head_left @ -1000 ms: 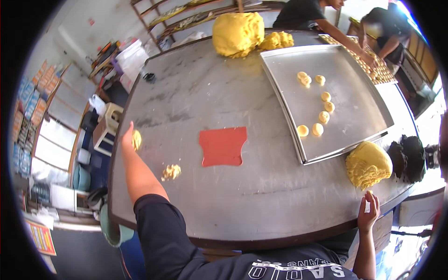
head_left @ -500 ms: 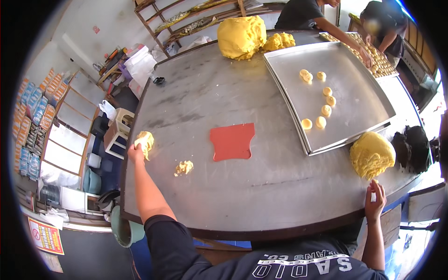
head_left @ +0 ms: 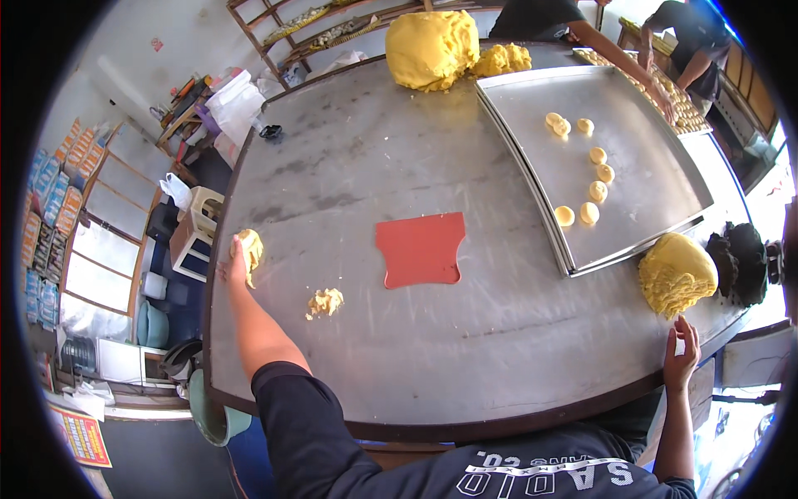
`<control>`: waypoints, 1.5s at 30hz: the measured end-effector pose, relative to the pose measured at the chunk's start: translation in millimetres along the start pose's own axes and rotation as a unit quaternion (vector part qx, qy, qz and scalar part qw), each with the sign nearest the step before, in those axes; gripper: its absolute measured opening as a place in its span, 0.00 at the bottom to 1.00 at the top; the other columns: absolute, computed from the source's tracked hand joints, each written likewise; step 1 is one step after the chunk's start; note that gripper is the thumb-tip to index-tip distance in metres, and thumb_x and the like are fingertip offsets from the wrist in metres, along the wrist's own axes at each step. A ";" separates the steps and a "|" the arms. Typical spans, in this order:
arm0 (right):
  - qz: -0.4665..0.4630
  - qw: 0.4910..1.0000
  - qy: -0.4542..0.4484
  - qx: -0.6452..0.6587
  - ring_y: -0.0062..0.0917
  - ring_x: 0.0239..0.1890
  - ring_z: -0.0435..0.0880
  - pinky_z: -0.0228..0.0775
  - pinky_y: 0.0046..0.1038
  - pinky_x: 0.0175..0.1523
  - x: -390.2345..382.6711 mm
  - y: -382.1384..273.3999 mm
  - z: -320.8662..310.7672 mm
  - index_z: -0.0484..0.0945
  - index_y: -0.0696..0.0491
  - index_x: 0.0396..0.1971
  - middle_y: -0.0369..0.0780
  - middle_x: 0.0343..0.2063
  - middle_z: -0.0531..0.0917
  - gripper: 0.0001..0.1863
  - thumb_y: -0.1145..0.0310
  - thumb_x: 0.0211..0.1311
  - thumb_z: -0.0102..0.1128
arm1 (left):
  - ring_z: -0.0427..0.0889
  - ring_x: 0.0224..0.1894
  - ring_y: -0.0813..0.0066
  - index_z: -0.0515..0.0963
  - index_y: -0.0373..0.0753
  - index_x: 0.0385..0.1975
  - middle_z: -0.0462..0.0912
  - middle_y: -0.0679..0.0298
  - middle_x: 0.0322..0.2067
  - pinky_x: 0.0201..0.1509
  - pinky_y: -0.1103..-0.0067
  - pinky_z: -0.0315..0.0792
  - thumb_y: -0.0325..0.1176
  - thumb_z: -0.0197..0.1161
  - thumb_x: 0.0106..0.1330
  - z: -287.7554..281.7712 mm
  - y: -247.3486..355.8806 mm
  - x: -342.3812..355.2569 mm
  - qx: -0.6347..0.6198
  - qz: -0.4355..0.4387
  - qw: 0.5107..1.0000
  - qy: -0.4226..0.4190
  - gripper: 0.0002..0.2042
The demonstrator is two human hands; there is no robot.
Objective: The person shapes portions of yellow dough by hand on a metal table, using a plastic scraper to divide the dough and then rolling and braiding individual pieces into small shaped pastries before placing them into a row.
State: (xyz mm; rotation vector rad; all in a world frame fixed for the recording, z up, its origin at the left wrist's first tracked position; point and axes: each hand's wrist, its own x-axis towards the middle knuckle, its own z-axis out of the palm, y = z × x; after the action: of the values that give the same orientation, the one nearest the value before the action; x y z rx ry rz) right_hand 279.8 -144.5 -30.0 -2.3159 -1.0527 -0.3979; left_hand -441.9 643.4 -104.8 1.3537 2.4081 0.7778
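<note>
At the table's left edge, my left hand (head_left: pixel 236 266) rests against a pale yellow lump of dough (head_left: pixel 252 251). Its thumb lies along the lump, and the other fingers stick out on the outer side, partly hidden. My right hand (head_left: pixel 682 356) is at the near right edge, just below a big rounded mass of yellow dough (head_left: pixel 677 273). Its thumb and fingers curl together at the tips close to the ragged underside of that mass; whatever is between them is too small to make out. Small crumbly dough scraps (head_left: pixel 325 303) lie to the right of my left forearm.
A red flat scraper (head_left: pixel 421 249) lies mid-table. Stacked metal trays (head_left: pixel 636 179) at right carry several small dough balls (head_left: pixel 598 191). Far back sit a large dough block (head_left: pixel 431 51) and a smaller dough heap (head_left: pixel 503 60). Two people work around a filled tray (head_left: pixel 686 112). Black plastic (head_left: pixel 738 264) sits far right.
My left hand has loosened from around the dough lump and turned to its outer side. My right hand stays near the big dough mass. The whole view has shifted slightly.
</note>
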 end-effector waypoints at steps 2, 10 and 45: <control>0.006 1.000 -0.008 0.009 0.34 0.45 0.89 0.81 0.34 0.52 -2.4 2.6 5.0 0.83 0.56 0.62 0.45 0.45 0.89 0.20 0.78 0.71 0.66 | 0.61 0.80 0.54 0.67 0.36 0.77 0.66 0.47 0.76 0.83 0.61 0.53 0.74 0.61 0.66 -27.6 6.6 9.4 -0.047 0.083 0.994 -0.055 0.51; -0.013 1.000 -0.006 0.026 0.33 0.46 0.88 0.80 0.35 0.54 -6.0 10.9 12.8 0.82 0.54 0.64 0.44 0.48 0.89 0.22 0.77 0.71 0.67 | 0.82 0.65 0.64 0.72 0.37 0.71 0.82 0.57 0.64 0.70 0.71 0.74 0.20 0.73 0.66 -54.7 34.5 -16.6 -0.257 0.270 0.923 -0.096 0.32; -0.070 0.994 0.026 0.083 0.41 0.56 0.86 0.77 0.40 0.63 -3.2 17.7 -9.2 0.86 0.53 0.57 0.45 0.51 0.88 0.18 0.73 0.69 0.70 | 0.51 0.85 0.44 0.56 0.46 0.84 0.53 0.51 0.84 0.84 0.47 0.50 0.63 0.52 0.79 -47.9 103.2 -634.9 0.153 0.668 0.711 -0.160 0.41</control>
State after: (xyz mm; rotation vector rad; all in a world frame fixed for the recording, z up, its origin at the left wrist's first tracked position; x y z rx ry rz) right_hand 290.8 -161.4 -30.7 -2.0810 -1.1803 -0.4072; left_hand -57.7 131.8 -22.9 3.0292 0.9498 0.2515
